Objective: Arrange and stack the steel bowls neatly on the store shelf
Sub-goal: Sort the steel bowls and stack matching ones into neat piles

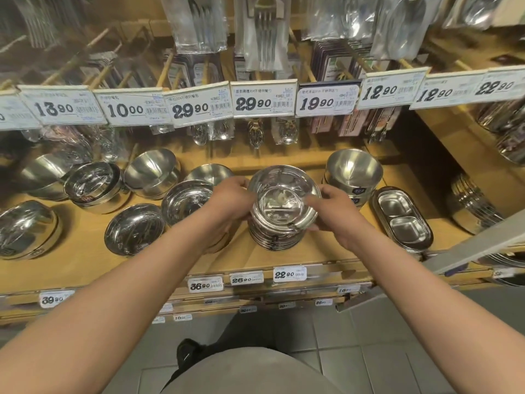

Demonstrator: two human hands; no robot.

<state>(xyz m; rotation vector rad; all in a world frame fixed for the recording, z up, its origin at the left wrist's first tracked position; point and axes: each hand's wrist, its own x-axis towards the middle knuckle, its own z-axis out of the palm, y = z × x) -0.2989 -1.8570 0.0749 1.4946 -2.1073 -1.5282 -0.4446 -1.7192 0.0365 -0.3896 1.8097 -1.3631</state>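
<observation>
A stack of shiny steel bowls (272, 237) stands near the middle of the wooden shelf (85, 263). On top of it sits a steel bowl (284, 200), tilted a little toward me. My left hand (230, 203) grips that top bowl at its left rim. My right hand (338, 211) holds its right side, with the fingers curled over the rim. Loose steel bowls lie to the left, among them a bowl (186, 200) just beside my left wrist and another (135, 228) nearer the front edge.
A taller stack of deep bowls (352, 172) stands just right of my hands, then a stack of oval divided dishes (403, 220). More bowls (93, 186) crowd the shelf's left half. Price tags (262, 99) and hanging cutlery packs (264, 29) sit above.
</observation>
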